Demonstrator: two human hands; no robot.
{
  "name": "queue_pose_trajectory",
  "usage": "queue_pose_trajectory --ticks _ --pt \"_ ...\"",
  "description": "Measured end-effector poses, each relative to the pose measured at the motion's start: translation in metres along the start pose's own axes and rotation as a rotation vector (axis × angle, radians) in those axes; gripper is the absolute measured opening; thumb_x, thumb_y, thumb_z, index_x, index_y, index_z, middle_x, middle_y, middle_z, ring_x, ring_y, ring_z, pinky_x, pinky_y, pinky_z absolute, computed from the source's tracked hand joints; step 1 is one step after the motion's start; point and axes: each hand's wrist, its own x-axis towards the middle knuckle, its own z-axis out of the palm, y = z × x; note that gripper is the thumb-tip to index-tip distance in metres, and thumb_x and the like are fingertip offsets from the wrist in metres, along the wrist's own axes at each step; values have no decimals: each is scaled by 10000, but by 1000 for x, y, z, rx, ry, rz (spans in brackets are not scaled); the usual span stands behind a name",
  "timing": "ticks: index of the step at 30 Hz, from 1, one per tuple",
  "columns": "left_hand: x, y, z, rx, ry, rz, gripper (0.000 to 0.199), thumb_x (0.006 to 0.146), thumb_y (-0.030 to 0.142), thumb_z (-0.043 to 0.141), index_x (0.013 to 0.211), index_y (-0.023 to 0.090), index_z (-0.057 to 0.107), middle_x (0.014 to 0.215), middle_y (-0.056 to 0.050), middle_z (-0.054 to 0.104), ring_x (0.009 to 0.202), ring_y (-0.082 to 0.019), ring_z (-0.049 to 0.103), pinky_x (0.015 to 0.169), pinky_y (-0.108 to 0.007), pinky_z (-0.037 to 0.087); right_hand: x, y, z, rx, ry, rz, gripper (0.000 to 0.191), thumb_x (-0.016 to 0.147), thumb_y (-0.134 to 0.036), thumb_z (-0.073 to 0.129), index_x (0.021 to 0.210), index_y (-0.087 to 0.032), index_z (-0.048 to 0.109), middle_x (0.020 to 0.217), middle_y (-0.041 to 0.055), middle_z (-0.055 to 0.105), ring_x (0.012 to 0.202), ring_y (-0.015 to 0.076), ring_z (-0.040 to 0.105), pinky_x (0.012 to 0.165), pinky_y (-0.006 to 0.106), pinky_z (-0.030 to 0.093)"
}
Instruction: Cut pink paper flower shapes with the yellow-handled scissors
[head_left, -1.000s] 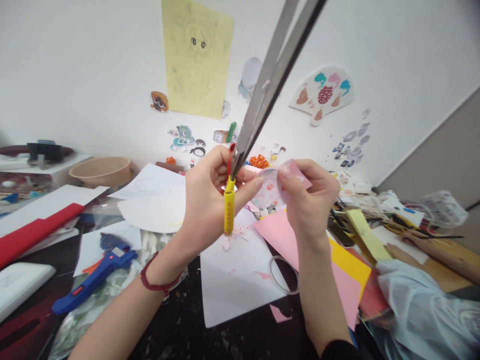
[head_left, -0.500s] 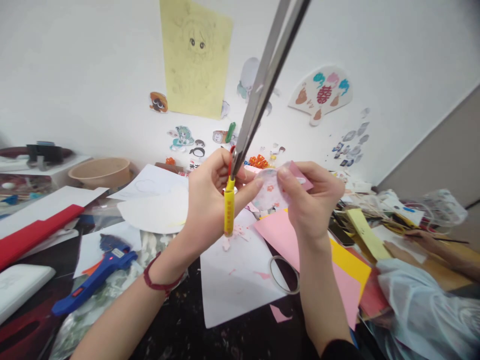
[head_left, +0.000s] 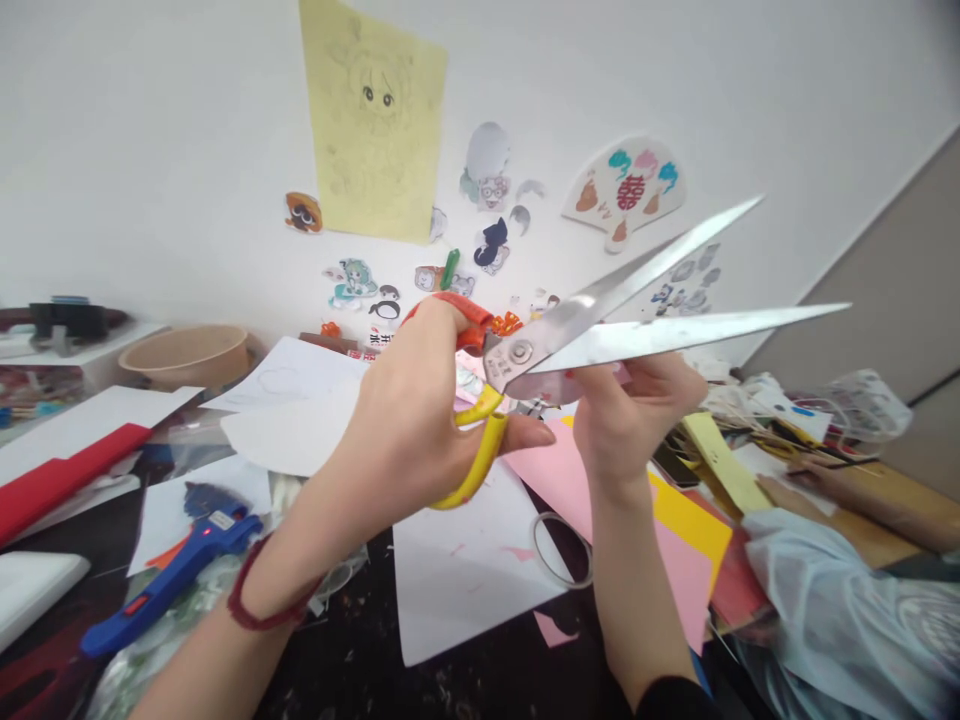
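Scissors (head_left: pixel 521 350) have swung rightward, blades (head_left: pixel 675 335) open; left hand (head_left: pixel 416 410) closes its grip round handles (head_left: pixel 487 458), right hand (head_left: pixel 626 415) pinches paper (head_left: pixel 553 387).

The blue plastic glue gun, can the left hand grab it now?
Probably not, with the left hand gripping the open metal scissors with red and yellow handles; nothing seems to cover the glue gun, though.

The blades (head_left: pixel 660 330) are shiny, smooth metal; the sheets (head_left: pixel 469 580) matt paper; the bench (head_left: pixel 352 650) dark and glossy.
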Motion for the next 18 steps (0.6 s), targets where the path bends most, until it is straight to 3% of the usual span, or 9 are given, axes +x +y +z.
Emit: queue_pose_trajectory --ticks 5,11,18 --pt "0 7 7 195 28 12 487 752 547 759 911 220 435 829 -36 540 797 -243 557 624 -332 352 -1 -3 -4 57 10 79 101 776 -344 795 742 -269 737 710 15 675 653 207 643 545 362 524" --pt "0 6 5 293 20 35 466 807 583 701 897 218 427 738 1 490 658 -179 497 541 -295 273 3 1 -4 132 -3 -29 17 808 -287 773 803 -290 757 687 -12 642 660 173 614 648 369 522" --pt "-1 17 -3 426 -136 -73 427 877 559 641 977 181 471 764 12 501 588 -130 425 545 -266 301 5 3 -6 186 -61 -139 91 773 -165 744 810 -247 760 725 -19 679 712 174 645 647 348 515"
